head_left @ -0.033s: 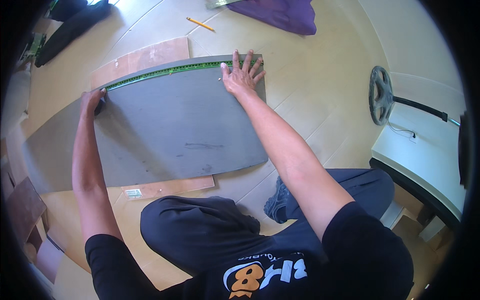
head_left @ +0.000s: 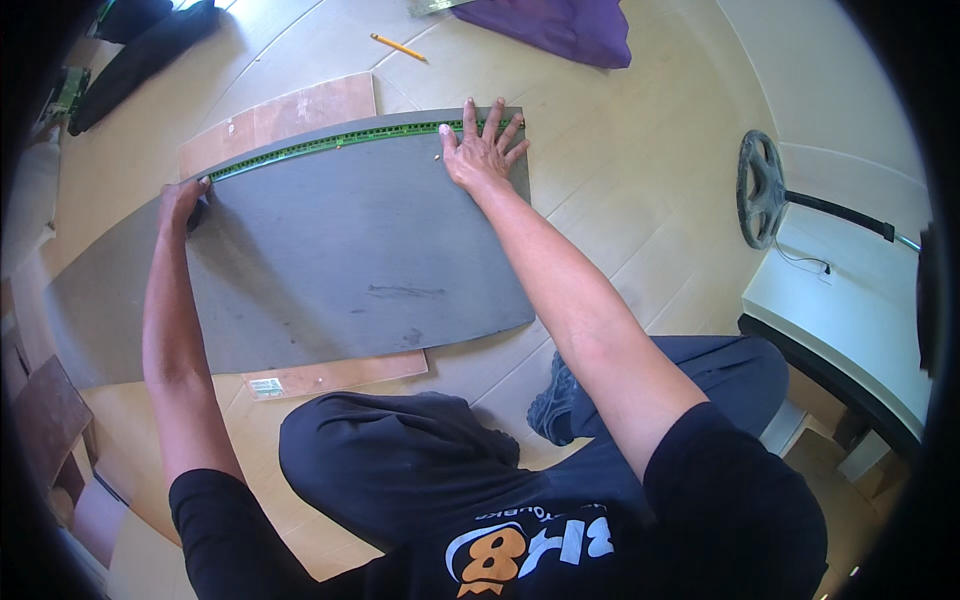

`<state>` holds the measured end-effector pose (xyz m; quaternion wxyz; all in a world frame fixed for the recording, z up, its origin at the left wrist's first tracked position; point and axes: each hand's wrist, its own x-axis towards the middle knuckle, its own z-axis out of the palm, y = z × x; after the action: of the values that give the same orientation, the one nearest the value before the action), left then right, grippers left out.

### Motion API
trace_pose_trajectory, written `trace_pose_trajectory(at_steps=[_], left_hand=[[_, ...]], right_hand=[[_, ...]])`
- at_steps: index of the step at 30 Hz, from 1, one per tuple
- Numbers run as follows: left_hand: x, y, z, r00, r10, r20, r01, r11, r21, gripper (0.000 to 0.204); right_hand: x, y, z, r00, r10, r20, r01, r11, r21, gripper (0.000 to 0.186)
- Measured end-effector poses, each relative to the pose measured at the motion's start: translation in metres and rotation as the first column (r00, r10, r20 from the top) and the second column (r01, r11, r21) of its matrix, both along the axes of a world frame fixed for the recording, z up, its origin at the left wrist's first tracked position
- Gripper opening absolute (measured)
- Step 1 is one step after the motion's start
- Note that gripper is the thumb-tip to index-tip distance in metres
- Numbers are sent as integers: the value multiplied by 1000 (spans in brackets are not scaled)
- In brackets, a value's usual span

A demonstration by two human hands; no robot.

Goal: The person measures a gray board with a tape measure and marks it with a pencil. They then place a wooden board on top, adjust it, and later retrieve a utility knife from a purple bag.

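Note:
A large grey panel (head_left: 330, 250) lies on the floor in front of me. Along its far edge runs the stretched green blade of a tape measure (head_left: 330, 143). At the left end my left hand (head_left: 182, 203) is closed round the tape measure's case, a dark body mostly hidden by the fingers, with a fingertip at the blade. Near the panel's far right corner my right hand (head_left: 482, 155) lies flat with fingers spread, pressing the blade's other end onto the panel. The tip under that hand is partly covered.
Pinkish-brown boards (head_left: 290, 108) stick out from under the panel, far and near side. A yellow pencil (head_left: 399, 47) lies on the tiled floor, near a purple cloth (head_left: 555, 25). To the right are a grey wheel-shaped disc (head_left: 762, 190) and a white unit (head_left: 850, 295). Dark bags lie far left.

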<state>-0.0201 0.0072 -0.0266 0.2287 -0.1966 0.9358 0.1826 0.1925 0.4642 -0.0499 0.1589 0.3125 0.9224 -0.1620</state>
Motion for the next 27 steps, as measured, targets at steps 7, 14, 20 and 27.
trace_pose_trajectory(at_steps=[7,14,20,27], left_hand=[[14,30,24,996,77,-51,-83,989,-121,66],[-5,-3,-6,973,-230,24,231,969,-85,52],[-9,-11,-21,982,-181,49,188,953,-239,52],[10,20,24,994,-52,95,71,975,-212,73]], right_hand=[[0,2,-1,999,7,-32,-7,1000,-5,72],[1,5,-12,998,-10,-68,13,999,40,73],[-3,4,-15,998,24,-55,-15,988,154,71],[0,7,-18,997,15,-80,-1,986,165,71]])
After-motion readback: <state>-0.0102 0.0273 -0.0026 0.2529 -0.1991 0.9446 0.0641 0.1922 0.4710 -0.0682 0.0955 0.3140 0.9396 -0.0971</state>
